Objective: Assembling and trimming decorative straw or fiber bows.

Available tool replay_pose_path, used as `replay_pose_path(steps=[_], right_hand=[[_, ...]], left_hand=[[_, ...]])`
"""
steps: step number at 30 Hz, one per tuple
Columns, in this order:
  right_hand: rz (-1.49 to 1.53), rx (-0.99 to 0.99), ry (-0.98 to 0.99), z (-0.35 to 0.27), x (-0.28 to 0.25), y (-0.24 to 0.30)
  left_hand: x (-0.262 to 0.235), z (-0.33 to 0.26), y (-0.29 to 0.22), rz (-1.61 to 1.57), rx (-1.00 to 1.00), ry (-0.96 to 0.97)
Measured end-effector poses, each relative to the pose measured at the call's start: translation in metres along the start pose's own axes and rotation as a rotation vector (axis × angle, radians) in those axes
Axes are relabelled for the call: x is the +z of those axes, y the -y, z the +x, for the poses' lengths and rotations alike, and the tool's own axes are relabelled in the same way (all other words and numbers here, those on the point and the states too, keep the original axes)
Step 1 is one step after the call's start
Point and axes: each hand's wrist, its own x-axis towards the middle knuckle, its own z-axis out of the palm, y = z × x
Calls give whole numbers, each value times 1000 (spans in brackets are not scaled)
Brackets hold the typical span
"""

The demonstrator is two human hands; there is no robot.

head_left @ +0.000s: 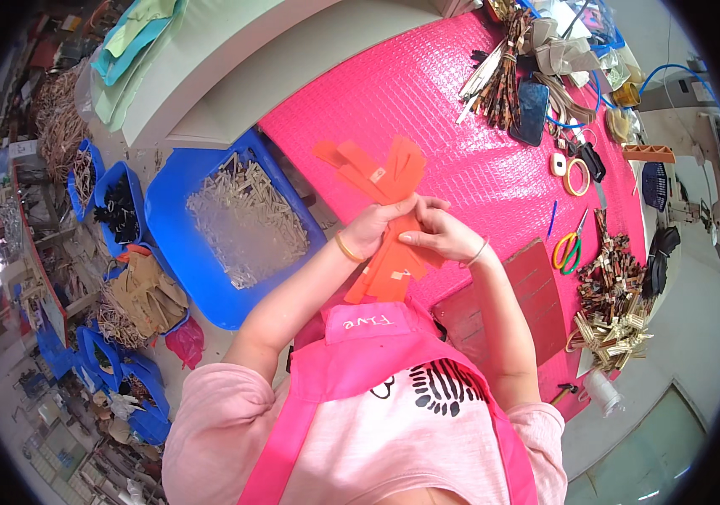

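Note:
Both hands hold a bundle of flat orange strips (404, 168) over the near edge of the pink-covered table (352, 101). The strips fan out above and below the grip, and small pale pieces stick to a few of them. My left hand (370, 229) wraps round the middle of the bundle from the left, fingers closed. On the other side, my right hand (442, 236) is closed on the strips too, its thumb lying across their front. The fingertips behind the bundle are partly hidden.
At the left stands a large blue bin (179, 252) of short pale offcuts (246, 219). A reddish-brown board (507, 307) lies by my right forearm. Farther right are green-and-orange-handled scissors (569, 252), a phone (529, 114), a tape roll (577, 177) and patterned strip bundles (612, 278).

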Motion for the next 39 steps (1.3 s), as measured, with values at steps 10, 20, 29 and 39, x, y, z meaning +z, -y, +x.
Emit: replay_pose_path(steps=[10, 20, 29, 39], right_hand=[[-428, -95, -1045, 133, -159, -71], [-786, 215, -1197, 204, -166, -89], [874, -375, -509, 98, -87, -1], [993, -286, -485, 40, -40, 2]], left_hand=[[-57, 3, -22, -212, 372, -193], [-59, 16, -33, -88, 233, -179], [-41, 30, -58, -54, 129, -234], [-10, 24, -39, 92, 139, -125]])
